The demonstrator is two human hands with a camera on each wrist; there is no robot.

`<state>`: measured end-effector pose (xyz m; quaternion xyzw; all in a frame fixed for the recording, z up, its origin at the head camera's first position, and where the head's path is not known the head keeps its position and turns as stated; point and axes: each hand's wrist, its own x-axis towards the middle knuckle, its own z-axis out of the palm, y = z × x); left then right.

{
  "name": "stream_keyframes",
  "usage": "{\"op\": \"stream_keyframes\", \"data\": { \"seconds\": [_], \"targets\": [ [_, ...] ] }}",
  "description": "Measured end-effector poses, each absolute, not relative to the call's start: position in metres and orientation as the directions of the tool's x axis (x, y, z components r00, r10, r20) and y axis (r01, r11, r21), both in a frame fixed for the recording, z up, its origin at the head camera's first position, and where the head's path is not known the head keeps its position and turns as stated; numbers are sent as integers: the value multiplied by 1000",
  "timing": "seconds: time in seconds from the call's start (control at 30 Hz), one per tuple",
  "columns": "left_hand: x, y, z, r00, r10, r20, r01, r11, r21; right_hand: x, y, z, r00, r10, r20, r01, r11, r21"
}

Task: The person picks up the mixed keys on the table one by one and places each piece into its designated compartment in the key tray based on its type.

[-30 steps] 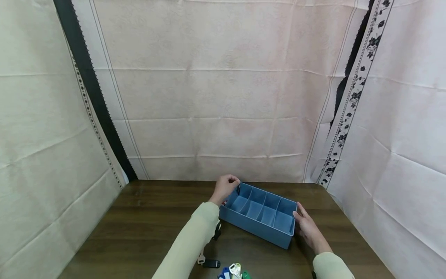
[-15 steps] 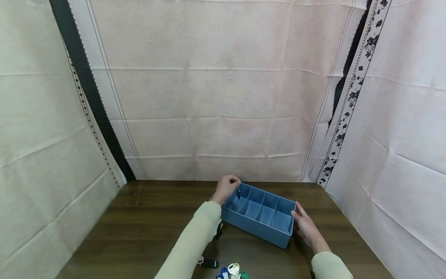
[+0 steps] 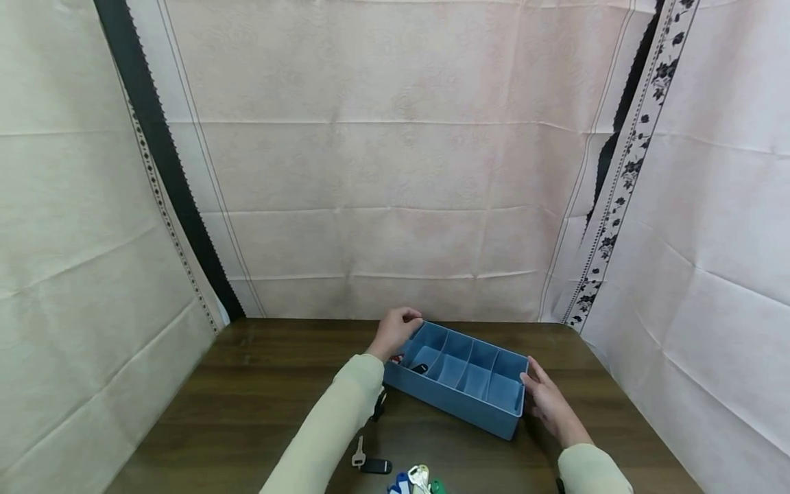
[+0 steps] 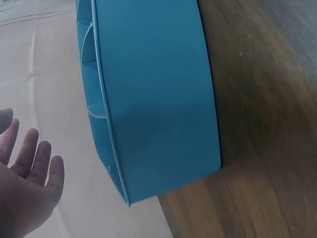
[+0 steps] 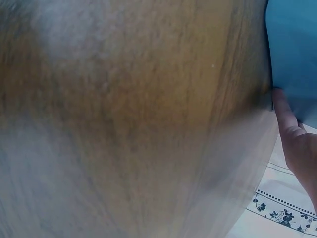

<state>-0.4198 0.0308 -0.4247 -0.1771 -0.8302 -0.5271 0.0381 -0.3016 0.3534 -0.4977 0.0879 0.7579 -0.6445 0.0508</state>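
A blue divided organizer box (image 3: 453,405) stands at a slant on the wooden table (image 3: 278,384). My left hand (image 3: 395,333) is at its far left corner; in the left wrist view its fingers (image 4: 39,158) are loosely bent, with nothing seen between them. A small black oblong item (image 3: 420,368) lies in the leftmost compartment, near the front wall. Beside it a red-and-white item (image 3: 396,358) is partly hidden by the hand. My right hand (image 3: 549,405) rests against the right end of the box, thumb at the rim. In the right wrist view, a straight finger touches the blue wall (image 5: 297,54).
In front of the box lie a key (image 3: 358,454) and a black fob (image 3: 376,466). Several blue, white and green small items (image 3: 418,478) sit at the bottom edge of the view. A dark item (image 3: 378,405) is half behind my left sleeve. Cloth (image 3: 382,206) hangs behind the table.
The small black item hung from my left fingers in the earlier frames; now it lies in the leftmost compartment. My left hand has let go of it. The right hand stays at the box.
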Motion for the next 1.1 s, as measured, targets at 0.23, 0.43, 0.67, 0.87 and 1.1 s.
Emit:
{"op": "stream_keyframes", "data": {
  "seconds": [0.23,0.43,0.67,0.87,1.1],
  "targets": [
    [-418,19,-421,-931,266,249,340,392,855,-302,355,-494,-978,79,-192,203,171,-964],
    [-414,9,-419,-919,281,276,375,412,831,-303,356,-493,-978,85,-189,202,188,-961],
    [-402,-4,-418,-907,314,282,401,430,809,-302,356,-489,-979,88,-185,198,178,-964],
    [-392,-18,-419,-898,339,281,415,436,799,-303,357,-488,-980,69,-186,194,155,-969],
    [-379,-40,-424,-891,368,266,418,434,798,-303,360,-488,-980,40,-194,198,120,-973]
  ]
}}
